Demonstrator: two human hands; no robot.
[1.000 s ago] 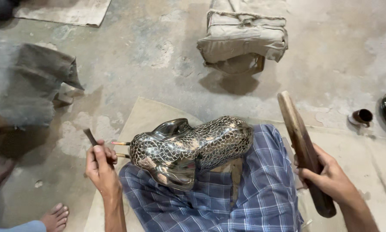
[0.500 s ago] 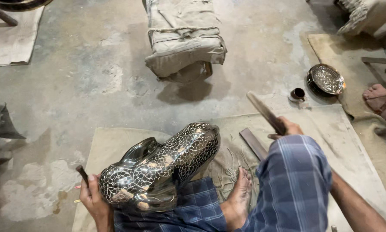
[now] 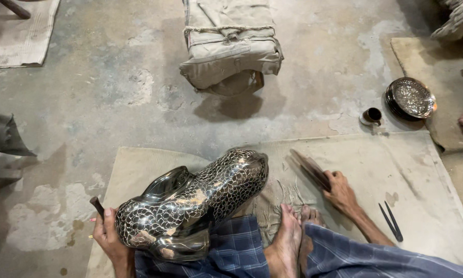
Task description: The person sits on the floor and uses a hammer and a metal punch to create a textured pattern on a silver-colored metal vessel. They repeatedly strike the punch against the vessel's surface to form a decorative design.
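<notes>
The dark metal figure (image 3: 190, 206), patterned all over with fine pale scale lines (its smooth upper lobe is plain and glossy), lies tilted across the person's lap on the blue checked cloth (image 3: 231, 252), over the near-left part of the tan mat (image 3: 422, 170). The left hand (image 3: 110, 237) presses against the figure's left end, clenched around a short dark tool (image 3: 97, 206). To the figure's right, past the bare feet (image 3: 293, 237), the right hand (image 3: 339, 190) grips a long dark wooden stick (image 3: 309, 167) lying low on the mat. Further right of the figure lie black tweezers (image 3: 391, 221). Beyond it sit a tied canvas bundle (image 3: 229, 44), a small cup (image 3: 371, 116) and a round metal dish (image 3: 410, 98)
</notes>
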